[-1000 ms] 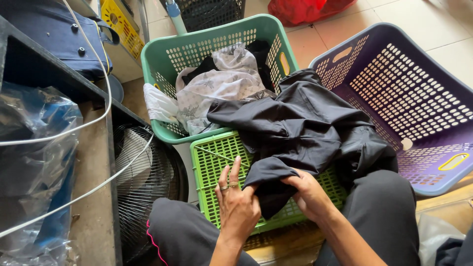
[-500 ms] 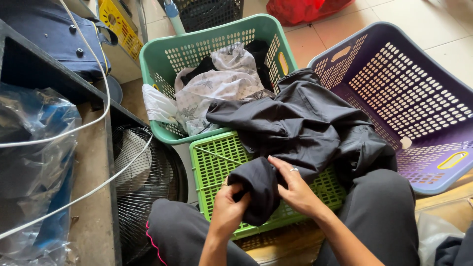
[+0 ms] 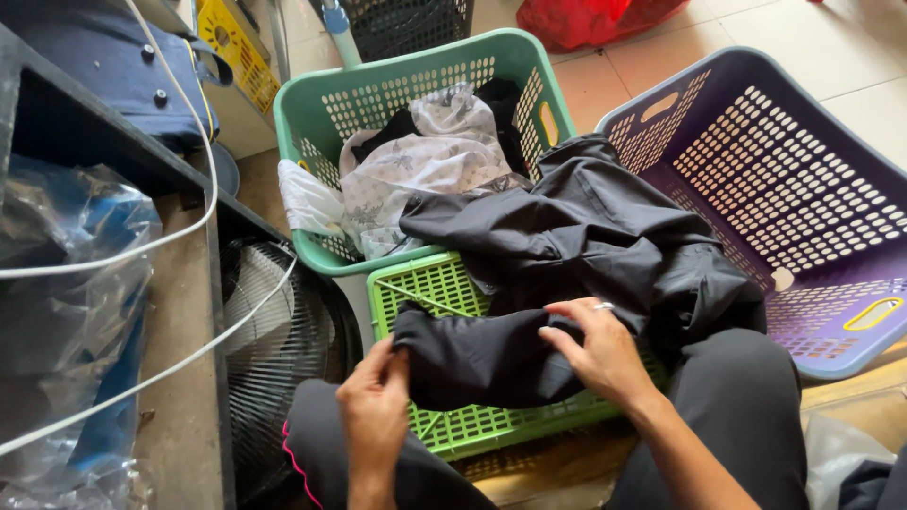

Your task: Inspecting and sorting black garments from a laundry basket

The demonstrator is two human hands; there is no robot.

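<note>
To flatten this part well, I'd say pull the cloth taut between both hands and keep its edge straight before turning it over. The left hand [image 3: 375, 408] is nearly closed, pinching a corner of the dark garment [image 3: 567, 255]. The right hand [image 3: 595, 351], fingers curled and half open, grips a fold of it. The garment lies just beyond both hands, draped over the light green crate [image 3: 430, 288], between a green basket [image 3: 312, 123] and a purple basket [image 3: 831, 236]

Baskets on a tiled floor

The pale tiled floor [image 3: 850, 57] carried a teal plastic laundry basket [image 3: 378, 94], a purple perforated plastic basket [image 3: 803, 189] beside it, and a red bag [image 3: 586, 19].
</note>
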